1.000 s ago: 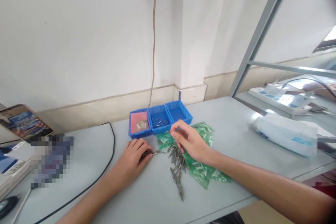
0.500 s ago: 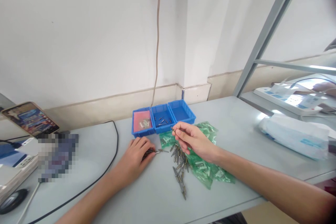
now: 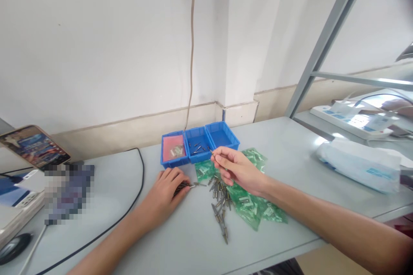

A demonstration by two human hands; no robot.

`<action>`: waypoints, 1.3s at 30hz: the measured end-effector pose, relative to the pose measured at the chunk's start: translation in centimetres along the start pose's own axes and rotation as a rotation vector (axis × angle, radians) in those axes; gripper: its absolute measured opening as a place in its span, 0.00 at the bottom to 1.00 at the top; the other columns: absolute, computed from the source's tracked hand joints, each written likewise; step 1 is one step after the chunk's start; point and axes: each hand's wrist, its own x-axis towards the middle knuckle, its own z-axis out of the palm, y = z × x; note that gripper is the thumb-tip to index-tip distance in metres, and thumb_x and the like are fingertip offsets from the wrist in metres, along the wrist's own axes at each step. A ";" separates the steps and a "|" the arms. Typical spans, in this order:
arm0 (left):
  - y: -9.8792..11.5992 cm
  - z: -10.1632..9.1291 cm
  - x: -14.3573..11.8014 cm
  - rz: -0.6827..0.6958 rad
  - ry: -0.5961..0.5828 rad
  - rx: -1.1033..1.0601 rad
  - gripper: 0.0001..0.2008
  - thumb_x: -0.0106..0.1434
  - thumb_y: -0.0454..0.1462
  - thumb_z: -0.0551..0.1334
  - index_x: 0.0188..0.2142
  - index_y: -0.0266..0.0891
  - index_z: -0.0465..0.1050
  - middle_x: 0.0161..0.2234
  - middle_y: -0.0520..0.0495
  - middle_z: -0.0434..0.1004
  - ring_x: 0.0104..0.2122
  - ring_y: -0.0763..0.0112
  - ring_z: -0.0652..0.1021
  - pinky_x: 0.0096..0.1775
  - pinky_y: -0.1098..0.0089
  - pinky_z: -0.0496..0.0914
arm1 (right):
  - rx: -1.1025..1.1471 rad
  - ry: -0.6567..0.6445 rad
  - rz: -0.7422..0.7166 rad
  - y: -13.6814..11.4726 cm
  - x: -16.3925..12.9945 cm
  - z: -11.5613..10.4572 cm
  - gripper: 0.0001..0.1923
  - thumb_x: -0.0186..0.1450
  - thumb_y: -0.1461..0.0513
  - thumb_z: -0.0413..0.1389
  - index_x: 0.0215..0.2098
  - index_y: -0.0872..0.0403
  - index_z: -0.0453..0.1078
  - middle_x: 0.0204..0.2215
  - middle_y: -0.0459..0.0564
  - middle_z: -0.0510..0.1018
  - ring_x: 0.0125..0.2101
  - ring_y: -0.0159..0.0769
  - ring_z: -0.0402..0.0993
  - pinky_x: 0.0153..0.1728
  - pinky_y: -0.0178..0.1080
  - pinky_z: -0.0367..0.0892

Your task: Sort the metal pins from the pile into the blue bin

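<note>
My right hand (image 3: 238, 171) pinches a small pointed metal pin (image 3: 211, 152) between thumb and forefinger, held just in front of the blue bins. On the table to the left, my left hand (image 3: 167, 190) is cupped over several similar pins (image 3: 182, 186), partly hidden under its fingers. A loose pile of metal pins (image 3: 220, 197) lies between the hands and toward the table's front. Beneath and beside my right hand are green plastic bags (image 3: 248, 205) with small pieces inside. The middle blue bin (image 3: 201, 157) contains a few pins.
The left blue bin (image 3: 175, 163) holds a pink sheet and a clear packet; the right blue bin (image 3: 222, 134) adjoins the middle one. A phone (image 3: 34, 146), power strip and black cable (image 3: 142, 172) lie left. A white-blue soft pack (image 3: 358, 165) is right, near a metal frame.
The view has shifted slightly. Both hands keep nearly the same pose, the right one still pinching its pin and the left still over its pins.
</note>
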 end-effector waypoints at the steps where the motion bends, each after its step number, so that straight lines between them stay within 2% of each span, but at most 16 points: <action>1: 0.0 0.0 0.0 -0.002 0.000 0.000 0.07 0.81 0.41 0.55 0.49 0.45 0.72 0.47 0.47 0.76 0.48 0.58 0.74 0.49 0.58 0.66 | -0.081 0.009 -0.028 0.2 0.0 0.0 0.16 0.72 0.49 0.65 0.43 0.52 0.72 0.33 0.43 0.71 0.21 0.25 0.59 0.19 0.31 0.61; 6: 0.0 0.0 0.0 0.000 0.007 -0.006 0.07 0.80 0.40 0.56 0.49 0.45 0.72 0.47 0.47 0.76 0.48 0.59 0.74 0.50 0.58 0.66 | -0.515 0.047 -0.211 0.9 -0.6 0.1 0.10 0.76 0.51 0.59 0.43 0.48 0.70 0.29 0.41 0.68 0.21 0.30 0.67 0.23 0.35 0.70; 10: -0.1 0.1 0.0 0.001 0.007 -0.005 0.07 0.81 0.40 0.56 0.49 0.45 0.72 0.47 0.47 0.76 0.48 0.59 0.74 0.49 0.59 0.66 | -0.630 0.112 -0.280 1.1 -0.6 -0.1 0.07 0.78 0.54 0.54 0.47 0.47 0.70 0.30 0.42 0.69 0.22 0.31 0.68 0.25 0.37 0.71; 13: -0.2 0.2 0.0 0.005 0.010 -0.007 0.07 0.81 0.40 0.56 0.49 0.46 0.72 0.47 0.47 0.75 0.48 0.59 0.73 0.49 0.59 0.66 | -0.646 0.179 -0.305 1.1 -0.3 -0.4 0.09 0.79 0.54 0.51 0.47 0.47 0.71 0.37 0.47 0.73 0.22 0.30 0.68 0.24 0.38 0.72; 16: -0.1 0.5 0.1 0.009 0.017 -0.026 0.07 0.81 0.39 0.56 0.49 0.45 0.72 0.47 0.47 0.75 0.47 0.59 0.73 0.49 0.59 0.66 | -0.661 0.227 -0.300 1.1 0.1 -0.7 0.11 0.79 0.54 0.51 0.48 0.47 0.74 0.44 0.51 0.72 0.23 0.31 0.69 0.19 0.37 0.72; 21: 0.3 0.7 0.3 -0.002 0.015 -0.068 0.06 0.81 0.39 0.56 0.48 0.45 0.72 0.47 0.47 0.76 0.47 0.59 0.73 0.49 0.59 0.66 | -0.759 0.195 -0.245 1.3 0.4 -1.0 0.15 0.79 0.56 0.50 0.60 0.44 0.73 0.54 0.55 0.71 0.25 0.32 0.72 0.15 0.37 0.71; 24: 0.5 0.7 0.5 -0.011 0.017 -0.083 0.06 0.80 0.39 0.57 0.48 0.45 0.72 0.47 0.47 0.76 0.46 0.59 0.73 0.49 0.59 0.66 | -0.836 0.165 -0.246 1.2 0.4 -0.9 0.19 0.79 0.57 0.50 0.65 0.43 0.70 0.60 0.56 0.70 0.25 0.32 0.73 0.21 0.42 0.75; 27: 0.6 0.8 0.7 -0.016 0.032 -0.093 0.06 0.80 0.39 0.58 0.47 0.45 0.73 0.46 0.47 0.77 0.46 0.59 0.74 0.49 0.59 0.67 | -0.917 0.156 -0.252 0.9 0.5 -0.8 0.22 0.79 0.58 0.51 0.69 0.42 0.67 0.64 0.56 0.69 0.28 0.34 0.75 0.31 0.47 0.80; 32: 0.6 1.2 0.9 -0.014 0.047 -0.103 0.05 0.79 0.39 0.59 0.47 0.45 0.73 0.46 0.48 0.77 0.46 0.59 0.74 0.49 0.58 0.66 | -1.153 0.128 -0.266 0.2 0.3 -0.1 0.27 0.78 0.60 0.50 0.74 0.43 0.59 0.68 0.57 0.65 0.29 0.33 0.76 0.44 0.50 0.80; 34: 0.6 1.2 1.0 -0.017 0.050 -0.100 0.04 0.79 0.39 0.59 0.47 0.45 0.73 0.46 0.48 0.77 0.46 0.59 0.74 0.49 0.58 0.66 | -1.267 0.124 -0.275 -0.3 0.1 0.5 0.26 0.78 0.60 0.52 0.73 0.46 0.58 0.69 0.59 0.64 0.30 0.33 0.77 0.43 0.48 0.79; 36: 0.5 1.2 1.0 -0.022 0.052 -0.094 0.05 0.79 0.39 0.59 0.46 0.45 0.72 0.45 0.48 0.77 0.45 0.59 0.74 0.48 0.58 0.67 | -1.391 0.087 -0.315 -0.7 0.1 1.0 0.19 0.79 0.61 0.51 0.66 0.50 0.65 0.63 0.58 0.71 0.31 0.34 0.77 0.38 0.43 0.76; 38: 0.5 1.2 0.9 -0.030 0.050 -0.086 0.05 0.79 0.40 0.59 0.45 0.44 0.72 0.44 0.48 0.77 0.45 0.59 0.74 0.48 0.58 0.66 | -1.579 -0.089 -0.392 -1.0 0.4 1.2 0.11 0.80 0.59 0.51 0.55 0.53 0.72 0.51 0.55 0.77 0.37 0.39 0.78 0.36 0.40 0.72; 39: 0.5 1.2 0.9 -0.036 0.052 -0.080 0.05 0.79 0.40 0.59 0.44 0.44 0.72 0.44 0.48 0.77 0.44 0.59 0.74 0.47 0.58 0.66 | -1.653 -0.198 -0.437 -1.1 0.8 1.1 0.10 0.80 0.58 0.51 0.50 0.53 0.73 0.46 0.54 0.79 0.38 0.40 0.78 0.37 0.40 0.71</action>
